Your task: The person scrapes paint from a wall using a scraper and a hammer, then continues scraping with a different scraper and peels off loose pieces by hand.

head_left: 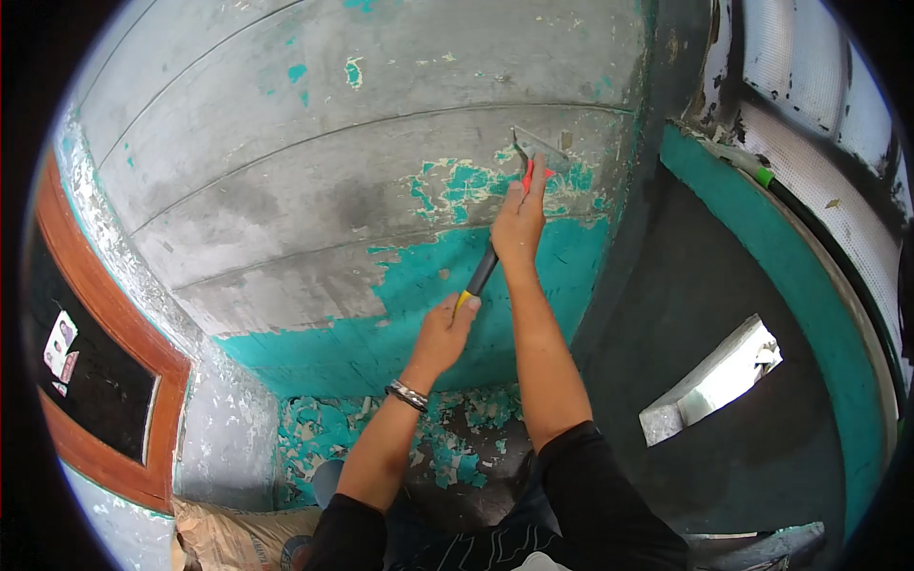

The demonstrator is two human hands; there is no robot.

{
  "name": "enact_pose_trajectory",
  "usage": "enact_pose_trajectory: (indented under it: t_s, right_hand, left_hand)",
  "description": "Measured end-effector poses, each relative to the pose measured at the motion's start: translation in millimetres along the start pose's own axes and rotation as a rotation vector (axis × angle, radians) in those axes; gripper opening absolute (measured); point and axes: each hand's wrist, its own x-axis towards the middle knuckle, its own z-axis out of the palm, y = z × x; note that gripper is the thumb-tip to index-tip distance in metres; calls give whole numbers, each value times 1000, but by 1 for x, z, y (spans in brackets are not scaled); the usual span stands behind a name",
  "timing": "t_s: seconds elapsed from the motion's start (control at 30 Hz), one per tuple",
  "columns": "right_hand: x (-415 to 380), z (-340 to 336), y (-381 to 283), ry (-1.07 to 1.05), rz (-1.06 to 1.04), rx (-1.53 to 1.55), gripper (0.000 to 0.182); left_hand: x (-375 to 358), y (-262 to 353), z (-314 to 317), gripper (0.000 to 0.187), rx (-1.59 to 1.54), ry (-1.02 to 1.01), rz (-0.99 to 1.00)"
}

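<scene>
A long-handled paint scraper (483, 271), with a dark grip, a yellow lower part and red near its head, slants up against the wall. My left hand (443, 335) is closed around its yellow end. Higher up, my right hand (520, 224) grips the shaft close below the head, fingers extended along the red part. The scraper's blade (541, 145) meets the grey wall (314, 143) just above patches of flaking teal paint (466, 183). Below my hands, a broad band of teal paint (476, 333) still covers the lower wall.
Paint flakes (333, 433) litter the floor at the wall's foot. On the left are a brown wooden frame (169, 400) with dark glass and a paper sack (228, 535). A dark panel with a teal edge (762, 219) and a bright rectangular opening (712, 381) lie right.
</scene>
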Motion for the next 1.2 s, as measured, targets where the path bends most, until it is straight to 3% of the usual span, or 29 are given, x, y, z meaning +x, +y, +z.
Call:
enact_pose_trajectory:
  t_s: [0.07, 0.13, 0.17, 0.23, 0.27, 0.37, 0.5, 0.57, 0.6, 0.67, 0.8, 0.93, 1.0, 1.07, 1.1, 1.17, 1.2]
  right_hand:
    - [-6, -2, 16, -23, -30, -49, 51]
    - [-23, -2, 53, -20, -293, -198, 51]
    - [-27, -5, 54, -17, -306, -204, 51]
    - [-29, -6, 56, -120, -168, -193, 50]
    - [-25, -7, 46, -130, -165, -199, 50]
    - [-7, -7, 8, -130, -64, -196, 51]
    - [0, -1, 25, -80, -218, -168, 52]
    - [-12, 4, 56, 32, -531, -263, 52]
    - [-25, -2, 54, 41, -532, -269, 52]
    - [-48, -14, 48, -180, -37, -177, 51]
    - [-48, -13, 47, -179, 1, -172, 52]
    - [-47, -4, 54, -101, -100, -133, 53]
    - [-34, 8, 63, -51, -182, -106, 53]
    - [-7, 25, 71, 260, -446, -155, 52]
    - [-1, 22, 57, 253, -443, -157, 52]
    - [10, 6, 13, -16, 134, 109, 52]
    - [11, 3, 14, -9, 129, 106, 52]
  left_hand:
    - [-13, -16, 26, 37, -71, -10, -16]
    - [-40, -41, 56, 37, -279, 32, -125]
    - [-44, -37, 60, 37, -288, 33, -113]
    - [-47, -30, 63, 37, -443, -4, -276]
    - [-41, -32, 59, 38, -286, 26, -157]
    - [-19, -13, 42, 38, -340, 4, -170]
    - [-19, 1, 39, 36, -414, -20, -186]
    - [-41, -21, 53, 35, -471, -17, -230]
    - [-51, -27, 59, 34, -526, -19, -282]
    - [-57, -36, 62, 33, -510, -50, -285]
    - [-56, -46, 62, 34, -439, -62, -262]
    - [-55, -57, 62, 36, -308, 19, -175]
    - [-40, -56, 39, 38, 20, 120, -7]
    - [-13, -35, 8, 38, 131, 92, 98]
    - [-2, -19, -2, 38, 130, 94, 91]
    - [16, 4, -16, 37, 109, -54, 29]
    - [17, 2, -12, 37, 106, -59, 36]
